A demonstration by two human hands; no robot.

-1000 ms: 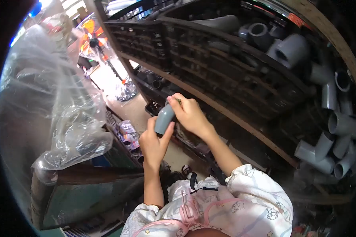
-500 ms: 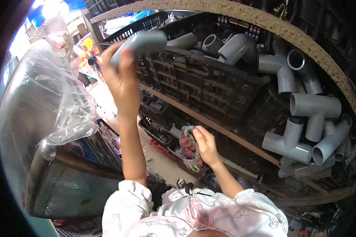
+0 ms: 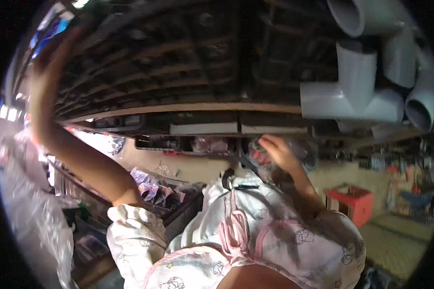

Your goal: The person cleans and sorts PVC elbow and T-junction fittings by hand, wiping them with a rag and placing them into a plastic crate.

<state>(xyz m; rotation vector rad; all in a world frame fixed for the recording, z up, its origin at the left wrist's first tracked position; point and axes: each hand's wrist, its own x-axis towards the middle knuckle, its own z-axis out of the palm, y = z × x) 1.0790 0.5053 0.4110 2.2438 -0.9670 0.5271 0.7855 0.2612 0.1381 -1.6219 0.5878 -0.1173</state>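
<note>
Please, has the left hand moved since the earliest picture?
Yes. The left hand was below the shelf's wooden edge, near the right hand; now it is above that edge, far left.

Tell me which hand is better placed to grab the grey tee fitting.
Probably the right hand: it looks nearer the grey tee fitting, though a patterned bundle is by it. The left hand is raised far left.

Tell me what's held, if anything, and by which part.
The right hand seems to hold a patterned bundle near its top; the left hand is too blurred.
</note>
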